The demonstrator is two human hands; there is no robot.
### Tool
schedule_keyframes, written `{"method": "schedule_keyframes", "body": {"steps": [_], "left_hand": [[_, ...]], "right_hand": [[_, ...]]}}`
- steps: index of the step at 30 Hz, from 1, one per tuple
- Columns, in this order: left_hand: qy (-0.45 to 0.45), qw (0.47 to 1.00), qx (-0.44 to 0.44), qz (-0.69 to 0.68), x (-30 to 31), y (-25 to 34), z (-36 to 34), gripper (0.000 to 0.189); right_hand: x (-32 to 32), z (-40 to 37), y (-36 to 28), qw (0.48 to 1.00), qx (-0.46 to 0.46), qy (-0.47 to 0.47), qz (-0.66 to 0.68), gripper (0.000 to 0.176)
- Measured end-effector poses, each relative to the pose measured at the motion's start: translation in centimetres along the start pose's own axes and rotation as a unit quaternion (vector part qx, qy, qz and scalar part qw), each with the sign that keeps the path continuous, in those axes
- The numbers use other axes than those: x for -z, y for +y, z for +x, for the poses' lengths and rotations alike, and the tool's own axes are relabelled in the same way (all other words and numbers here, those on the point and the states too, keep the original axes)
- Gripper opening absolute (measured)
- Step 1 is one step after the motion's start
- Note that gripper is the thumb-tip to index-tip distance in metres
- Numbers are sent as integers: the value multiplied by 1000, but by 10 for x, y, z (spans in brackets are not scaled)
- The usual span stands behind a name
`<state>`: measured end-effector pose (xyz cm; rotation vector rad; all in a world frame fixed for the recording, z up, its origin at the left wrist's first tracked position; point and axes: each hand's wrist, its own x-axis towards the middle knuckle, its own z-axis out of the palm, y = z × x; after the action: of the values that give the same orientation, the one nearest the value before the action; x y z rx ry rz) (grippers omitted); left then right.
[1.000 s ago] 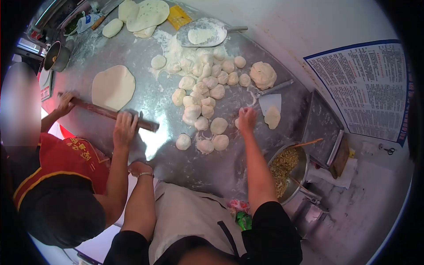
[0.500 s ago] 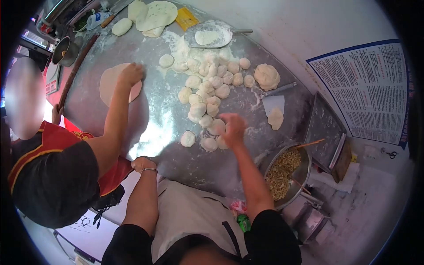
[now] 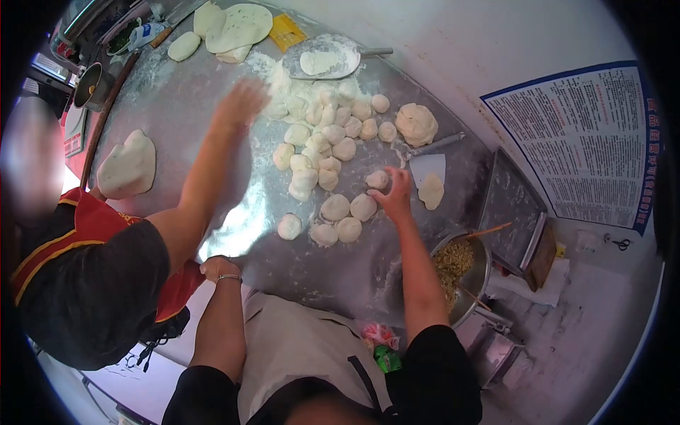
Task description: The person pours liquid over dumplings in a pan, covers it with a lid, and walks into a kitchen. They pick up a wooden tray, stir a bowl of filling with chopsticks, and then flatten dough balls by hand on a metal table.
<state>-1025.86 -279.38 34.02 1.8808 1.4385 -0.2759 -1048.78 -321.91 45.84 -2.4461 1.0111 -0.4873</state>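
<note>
My right hand point(image 3: 395, 194) has its thumb and fingers around a small dough ball point(image 3: 377, 179) to the right of the main cluster. Just below and left of it, a few larger dough balls point(image 3: 335, 207) sit together on the floured metal table. A single dough ball point(image 3: 289, 227) lies apart, further left. My left hand point(image 3: 215, 268), with a bracelet at the wrist, is closed at the table's near edge beside the co-worker's red apron. What its fingers grip, if anything, is hidden.
A co-worker's blurred hand point(image 3: 244, 103) reaches toward the loose flour; a flattened dough sheet point(image 3: 127, 166) lies near that person. At right are a scraper point(image 3: 429, 166), a big dough lump point(image 3: 416, 124) and a bowl of filling point(image 3: 453, 265). A flour scoop point(image 3: 333, 60) stands at the back.
My right hand has moved right and up from the larger dough balls, with a small ball now in its fingers. The co-worker's hand has left the dough sheet, which has shifted left.
</note>
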Motion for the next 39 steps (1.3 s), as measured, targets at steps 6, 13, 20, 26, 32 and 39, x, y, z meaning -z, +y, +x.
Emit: {"method": "schedule_keyframes", "body": {"steps": [6, 13, 20, 26, 32, 39], "left_hand": [[-16, 994, -98, 40, -16, -23, 42, 50], [-26, 966, -194, 170, -2, -48, 60, 33], [91, 991, -54, 77, -4, -20, 31, 30], [80, 996, -13, 29, 4, 17, -28, 54], [84, 995, 36, -27, 8, 22, -37, 67], [64, 991, -58, 103, -4, 1, 1, 54]], "right_hand": [[-36, -5, 19, 995, -86, -35, -25, 60], [-58, 33, 25, 978, -173, -6, -119, 32], [-73, 40, 10, 970, -135, 72, -188, 23], [-46, 6, -79, 996, 73, 34, -33, 37], [-78, 9, -85, 988, 82, 28, 132, 44], [1, -41, -30, 803, -305, 83, 505, 33]]}}
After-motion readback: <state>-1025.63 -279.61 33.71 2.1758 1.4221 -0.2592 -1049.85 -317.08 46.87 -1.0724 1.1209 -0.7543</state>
